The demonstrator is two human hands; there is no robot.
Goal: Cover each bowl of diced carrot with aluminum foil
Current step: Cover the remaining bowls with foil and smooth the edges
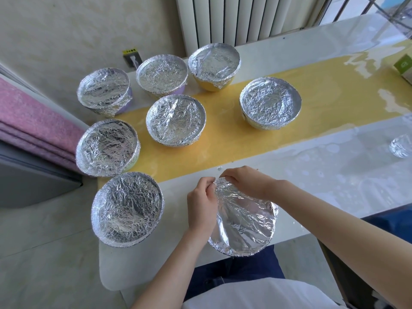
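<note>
Head view: left hand [201,205] and right hand [243,180] fingers pinching foil [243,221] at far rim of last bowl [223,251], at counter [312,186] near edge. Overpull risk: foil tears, or bowl slides off.

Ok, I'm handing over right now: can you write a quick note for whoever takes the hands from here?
Left grip: pinches the foil at the near bowl's far-left rim.
Right grip: pinches the foil at the far rim.
Near bowl: at the table's front edge, top foiled.
Done: seven other bowls covered.
Left: crimp this rim all round; no uncovered bowl in view.
</note>
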